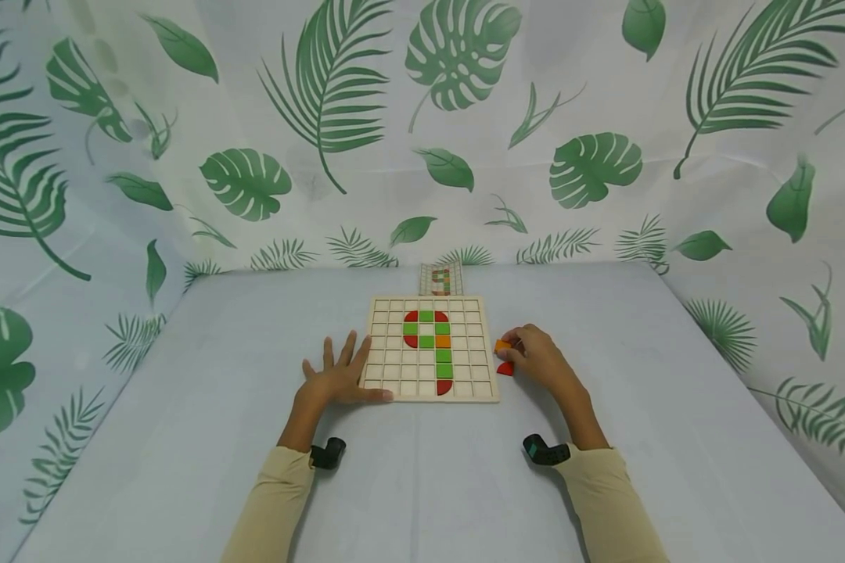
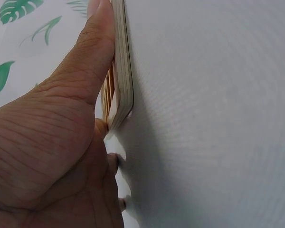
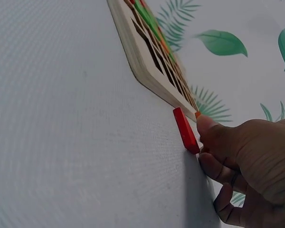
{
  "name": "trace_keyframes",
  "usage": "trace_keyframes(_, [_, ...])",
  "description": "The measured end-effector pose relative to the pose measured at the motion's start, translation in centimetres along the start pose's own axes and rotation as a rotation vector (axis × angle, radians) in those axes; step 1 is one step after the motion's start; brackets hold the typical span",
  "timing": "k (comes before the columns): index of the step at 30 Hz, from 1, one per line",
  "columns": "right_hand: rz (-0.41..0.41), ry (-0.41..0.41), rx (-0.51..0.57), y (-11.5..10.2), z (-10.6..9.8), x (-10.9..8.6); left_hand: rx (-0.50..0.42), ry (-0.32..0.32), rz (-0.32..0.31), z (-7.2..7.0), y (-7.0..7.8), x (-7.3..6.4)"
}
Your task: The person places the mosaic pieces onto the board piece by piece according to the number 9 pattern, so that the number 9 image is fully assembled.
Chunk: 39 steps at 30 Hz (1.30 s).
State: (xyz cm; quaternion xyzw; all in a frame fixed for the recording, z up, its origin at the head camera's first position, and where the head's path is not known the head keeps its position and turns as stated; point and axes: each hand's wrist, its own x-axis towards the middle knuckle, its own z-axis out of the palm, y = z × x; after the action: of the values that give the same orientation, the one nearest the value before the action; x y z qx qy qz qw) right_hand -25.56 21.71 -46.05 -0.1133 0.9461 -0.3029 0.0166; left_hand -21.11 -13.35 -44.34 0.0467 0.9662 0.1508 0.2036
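Observation:
A wooden grid board lies on the table, with red quarter-round tiles, green square tiles and an orange tile set in it as a figure like a 9. My left hand has its fingers spread at the board's lower left corner, the thumb along the front edge. Just beyond the right edge, my right hand pinches an orange tile between thumb and fingers. Below those fingertips is a loose red quarter-round tile, seen edge-on in the right wrist view.
A small pattern card showing a similar coloured figure stands behind the board's far edge. The pale tabletop stretches around it, and a leaf-printed cloth rises at the back and sides.

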Motion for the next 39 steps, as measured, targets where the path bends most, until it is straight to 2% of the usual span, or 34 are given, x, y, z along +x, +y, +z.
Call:
trace_keyframes(15, [-0.091, 0.057, -0.024, -0.2, 0.5, -0.3, -0.016, -0.001, -0.006, -0.1, -0.1, 0.1])
trace_keyframes(23, [-0.165, 0.084, -0.014, -0.5, 0.7, -0.3, -0.023, 0.004, 0.006, 0.0, -0.2, 0.1])
trace_keyframes(32, [-0.243, 0.066, 0.03, -0.9, 1.0, -0.2, -0.012, 0.012, 0.006, 0.1, -0.2, 0.0])
trace_keyframes(39, [-0.284, 0.048, 0.0, -2.0, 1.1, -0.3, -0.012, 0.011, 0.006, 0.0, 0.0, -0.1])
